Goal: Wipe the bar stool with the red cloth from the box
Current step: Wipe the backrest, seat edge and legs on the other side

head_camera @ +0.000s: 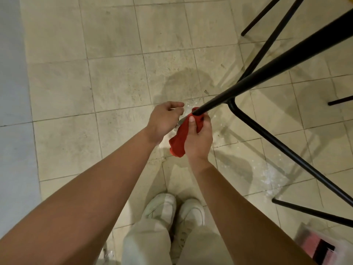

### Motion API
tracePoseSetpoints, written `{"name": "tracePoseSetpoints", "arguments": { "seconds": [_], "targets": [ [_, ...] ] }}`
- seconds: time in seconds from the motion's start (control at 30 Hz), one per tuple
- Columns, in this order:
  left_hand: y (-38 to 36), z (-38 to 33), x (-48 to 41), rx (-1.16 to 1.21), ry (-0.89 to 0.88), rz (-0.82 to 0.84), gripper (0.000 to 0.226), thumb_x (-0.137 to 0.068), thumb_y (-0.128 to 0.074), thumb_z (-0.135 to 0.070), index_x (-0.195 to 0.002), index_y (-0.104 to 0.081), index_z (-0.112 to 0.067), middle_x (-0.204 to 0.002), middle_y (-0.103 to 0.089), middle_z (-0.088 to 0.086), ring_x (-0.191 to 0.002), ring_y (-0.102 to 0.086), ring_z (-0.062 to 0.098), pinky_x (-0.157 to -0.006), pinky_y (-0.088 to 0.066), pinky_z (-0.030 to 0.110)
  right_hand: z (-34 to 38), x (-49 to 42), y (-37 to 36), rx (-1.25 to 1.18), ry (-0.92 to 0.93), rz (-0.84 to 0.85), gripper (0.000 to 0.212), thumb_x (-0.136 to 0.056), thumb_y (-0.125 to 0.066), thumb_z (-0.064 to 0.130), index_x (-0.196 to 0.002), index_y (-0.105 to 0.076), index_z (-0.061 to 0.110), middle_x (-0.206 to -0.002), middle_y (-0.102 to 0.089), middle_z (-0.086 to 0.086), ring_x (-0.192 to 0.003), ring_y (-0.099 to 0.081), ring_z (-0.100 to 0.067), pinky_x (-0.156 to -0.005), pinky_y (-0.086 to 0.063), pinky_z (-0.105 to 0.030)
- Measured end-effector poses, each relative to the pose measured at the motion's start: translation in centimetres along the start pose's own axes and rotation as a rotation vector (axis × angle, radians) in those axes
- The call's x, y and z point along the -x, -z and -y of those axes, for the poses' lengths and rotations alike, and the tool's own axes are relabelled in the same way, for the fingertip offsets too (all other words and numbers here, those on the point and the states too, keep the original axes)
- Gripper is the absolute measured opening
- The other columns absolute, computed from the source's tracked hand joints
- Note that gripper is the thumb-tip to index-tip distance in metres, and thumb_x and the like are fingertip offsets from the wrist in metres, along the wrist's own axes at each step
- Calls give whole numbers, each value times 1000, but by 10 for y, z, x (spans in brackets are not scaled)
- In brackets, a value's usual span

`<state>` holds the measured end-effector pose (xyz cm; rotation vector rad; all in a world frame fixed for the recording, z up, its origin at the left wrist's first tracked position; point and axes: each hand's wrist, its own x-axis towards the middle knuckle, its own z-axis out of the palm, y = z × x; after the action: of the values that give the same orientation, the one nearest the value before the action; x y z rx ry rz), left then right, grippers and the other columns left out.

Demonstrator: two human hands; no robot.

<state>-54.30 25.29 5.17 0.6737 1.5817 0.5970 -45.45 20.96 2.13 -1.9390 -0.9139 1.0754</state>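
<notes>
The bar stool (267, 73) is tipped over, its black metal legs reaching from the upper right toward me. My right hand (198, 138) grips the red cloth (179, 140), wrapped around the foot end of the nearest leg. The cloth's loose end hangs down to the left of that hand. My left hand (164, 119) hovers just left of the cloth with fingers loosely curled and holds nothing that I can see. A footrest bar (286, 150) branches off the leg toward the lower right.
Beige floor tiles (114, 83) with white dust lie below. My white shoes (172, 209) stand under my arms. A clear box (321, 245) with pink contents sits at the bottom right. Other black legs (267, 39) cross the upper right. A grey wall (11, 92) runs along the left.
</notes>
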Motion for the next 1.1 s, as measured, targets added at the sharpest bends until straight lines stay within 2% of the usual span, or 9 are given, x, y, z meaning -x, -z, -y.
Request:
{"name": "tracePoseSetpoints", "arguments": {
  "seconds": [0.17, 0.3, 0.37, 0.53, 0.6, 0.7, 0.83, 0.93, 1.1],
  "targets": [
    [-1, 11, -7, 9, -1, -32, 20, -90, -57, -20, -108, -66, -23, -102, -67, -4, -88, -62, 12, -79, -52, 25, -14, -3, 3, 45, 184, -39, 36, -96, -49, 29, -131, -51, 20, -117, -55, 13, -117, -49, -9, -97, -38, -22],
    [0, 22, -18, 39, -13, -47, 16, -90, -57, -21, -101, -66, -27, -106, -66, -3, -94, -62, 12, -81, -52, 24, -24, -7, -14, 54, 58, -12, 32, -96, -50, 31, -126, -53, 23, -118, -58, 6, -114, -52, -13, -100, -44, -38],
    [-3, 28, -21, 53, -27, -51, 15, -90, -57, -21, -101, -66, -28, -106, -66, -5, -91, -62, 11, -87, -51, 28, -25, -10, -15, 53, 75, -25, 30, -95, -51, 29, -124, -55, 22, -116, -59, 5, -111, -55, -13, -98, -45, -38],
    [-4, 33, -17, 108, -69, -71, 19, -90, -57, -21, -105, -65, -28, -107, -67, -4, -90, -62, 10, -85, -51, 28, -22, -4, -11, -51, 192, -106, 35, -95, -52, 28, -129, -52, 19, -123, -58, 9, -115, -51, -2, -94, -38, -8],
    [-3, 34, -17, 130, -88, -87, 21, -89, -58, -20, -108, -64, -27, -107, -67, -3, -87, -62, 9, -84, -50, 27, -26, -8, -15, -5, 148, -77, 34, -95, -52, 28, -128, -53, 20, -120, -59, 8, -113, -53, -5, -92, -39, -12],
    [-5, 37, -18, 162, -81, -108, 22, -89, -58, -18, -109, -63, -25, -108, -67, -2, -87, -62, 10, -85, -52, 27, -33, -18, -18, 122, 36, 46, 33, -95, -52, 27, -127, -53, 21, -117, -60, 5, -111, -56, -11, -99, -43, -30],
    [-18, 47, -12, 196, -91, -111, 14, -89, -56, -21, -99, -64, -28, -99, -69, 0, -90, -66, 16, -88, -54, 36, -31, -12, -11, 11, 50, 0, 34, -95, -53, 25, -128, -52, 21, -117, -60, 5, -109, -56, -8, -95, -44, -23],
    [-22, 55, -12, 207, -107, -122, 14, -91, -56, -24, -101, -65, -28, -94, -68, -6, -85, -65, 9, -85, -53, 30, -29, -7, -11, -38, 86, -42, 35, -94, -54, 25, -129, -52, 21, -118, -60, 6, -110, -55, -6, -92, -42, -16],
    [-22, 67, -15, 243, -85, -110, 22, -94, -52, -19, -115, -56, -25, -91, -63, -6, -81, -62, 6, -73, -49, 18, -35, -20, -23, 82, -46, 41, 30, -95, -53, 24, -124, -57, 18, -111, -64, 2, -104, -59, -11, -97, -46, -32]
  ]
}}
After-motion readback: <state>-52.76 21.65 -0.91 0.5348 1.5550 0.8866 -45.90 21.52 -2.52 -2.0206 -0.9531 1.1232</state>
